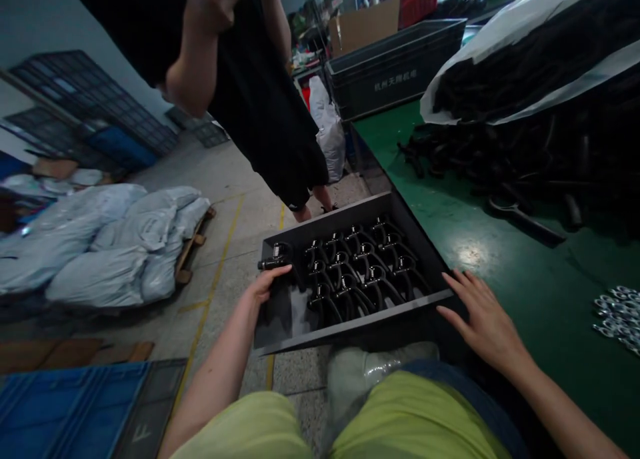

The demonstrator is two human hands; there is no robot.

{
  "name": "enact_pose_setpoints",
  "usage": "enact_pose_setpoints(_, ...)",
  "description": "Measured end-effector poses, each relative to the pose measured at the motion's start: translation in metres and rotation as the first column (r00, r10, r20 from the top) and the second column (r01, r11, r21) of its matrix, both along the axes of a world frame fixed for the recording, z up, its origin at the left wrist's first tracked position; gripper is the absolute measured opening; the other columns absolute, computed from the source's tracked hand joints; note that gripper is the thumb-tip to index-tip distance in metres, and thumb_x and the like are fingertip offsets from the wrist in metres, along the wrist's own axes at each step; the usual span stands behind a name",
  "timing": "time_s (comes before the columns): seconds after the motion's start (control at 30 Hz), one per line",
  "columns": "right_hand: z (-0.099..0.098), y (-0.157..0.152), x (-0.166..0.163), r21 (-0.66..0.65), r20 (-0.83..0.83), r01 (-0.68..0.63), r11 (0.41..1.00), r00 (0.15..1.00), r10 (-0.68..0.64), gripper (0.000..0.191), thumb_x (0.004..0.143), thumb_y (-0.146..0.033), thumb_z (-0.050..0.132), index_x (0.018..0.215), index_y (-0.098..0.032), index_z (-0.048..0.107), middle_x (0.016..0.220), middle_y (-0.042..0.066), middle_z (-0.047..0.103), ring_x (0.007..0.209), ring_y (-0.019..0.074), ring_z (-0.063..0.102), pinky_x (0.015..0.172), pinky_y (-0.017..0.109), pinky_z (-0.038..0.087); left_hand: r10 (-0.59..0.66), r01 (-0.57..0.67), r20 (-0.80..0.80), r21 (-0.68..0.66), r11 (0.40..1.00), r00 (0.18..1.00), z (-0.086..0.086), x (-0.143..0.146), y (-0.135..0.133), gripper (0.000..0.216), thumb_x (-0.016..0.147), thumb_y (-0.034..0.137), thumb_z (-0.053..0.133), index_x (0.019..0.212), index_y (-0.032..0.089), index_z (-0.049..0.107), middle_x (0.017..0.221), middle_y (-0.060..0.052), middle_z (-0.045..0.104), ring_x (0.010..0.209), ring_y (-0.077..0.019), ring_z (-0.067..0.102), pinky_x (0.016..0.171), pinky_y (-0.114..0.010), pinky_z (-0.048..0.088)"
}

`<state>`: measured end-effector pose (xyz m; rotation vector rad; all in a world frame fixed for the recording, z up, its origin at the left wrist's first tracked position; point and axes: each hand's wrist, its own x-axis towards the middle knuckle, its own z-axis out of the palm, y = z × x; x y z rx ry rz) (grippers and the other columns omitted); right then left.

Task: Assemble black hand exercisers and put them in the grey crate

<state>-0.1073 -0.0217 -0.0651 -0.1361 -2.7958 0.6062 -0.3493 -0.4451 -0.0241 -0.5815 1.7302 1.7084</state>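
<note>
The left hand (264,287) reached into the left end of the dark tray (350,327), fingertips touching a short black hose with a spring clamp (274,255); whether they gripped it could not be told. The hose lay just beyond the fingers, its long axis crosswise. The right hand (483,319) lay flat and spread on the tray's right corner, well apart from it.

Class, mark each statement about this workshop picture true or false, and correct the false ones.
1. The left hand grips a black hose piece at the tray. True.
2. The right hand holds a hammer. False: it lies open and flat at the tray's right corner.
3. The table is red. False: it is green.
4. Rows of hose pieces lie inside the tray. True.
5. Metal clips lie on the table. True.
</note>
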Motion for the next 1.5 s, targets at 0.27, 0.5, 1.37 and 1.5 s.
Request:
enact_pose_setpoints(0.27, -0.002, -0.002, -0.001, 0.071, -0.026, -0.012, 0.997, 1.000, 0.014, 0.057, 0.086, -0.048, 0.045, 0.132, -0.016, 0.047, 0.143, 0.013, 0.041, 0.135, 0.0305, 0.030, 0.109, 0.051, 0.028, 0.087, -0.086, 0.252, -0.014, 0.996, 0.964, -0.087, 0.000, -0.052, 0.019, 0.073, 0.028, 0.069, 0.074, 0.010, 0.064, 0.063, -0.010, 0.068, 0.055, -0.0216, 0.066, 0.054, -0.030, 0.054)
enact_pose_setpoints(0.5, -0.002, -0.002, -0.002, 0.097, -0.015, -0.023, 0.995, 1.000, 0.025, 0.054, 0.086, -0.048, 0.044, 0.131, -0.018, 0.049, 0.144, 0.011, 0.039, 0.136, 0.0306, 0.029, 0.110, 0.051, 0.028, 0.111, -0.126, 0.319, 0.026, 0.992, 0.941, -0.121, -0.012, -0.066, 0.021, 0.073, 0.031, 0.069, 0.074, 0.011, 0.063, 0.062, -0.007, 0.067, 0.052, -0.0195, 0.064, 0.055, -0.030, 0.054)
enact_pose_setpoints(1.37, -0.002, 0.001, -0.003, 0.205, 0.018, -0.070, 0.976, 0.998, 0.068, 0.049, 0.087, -0.045, 0.043, 0.125, -0.015, 0.054, 0.146, 0.013, 0.036, 0.135, 0.0330, 0.029, 0.107, 0.052, 0.031, 0.167, -0.162, 0.337, -0.044, 0.986, 0.927, -0.171, -0.012, -0.065, 0.027, 0.072, 0.036, 0.071, 0.080, 0.011, 0.068, 0.072, -0.013, 0.072, 0.065, -0.0262, 0.069, 0.061, -0.034, 0.057)
enact_pose_setpoints(1.5, 0.001, -0.001, -0.004, 0.218, 0.017, -0.071, 0.973, 0.997, 0.069, 0.048, 0.088, -0.044, 0.043, 0.124, -0.015, 0.054, 0.146, 0.013, 0.036, 0.135, 0.0334, 0.030, 0.107, 0.053, 0.032, 0.147, -0.139, 0.340, -0.049, 0.989, 0.929, -0.171, -0.013, -0.066, 0.028, 0.070, 0.037, 0.073, 0.081, 0.012, 0.068, 0.072, -0.013, 0.072, 0.066, -0.0272, 0.069, 0.059, -0.034, 0.057)
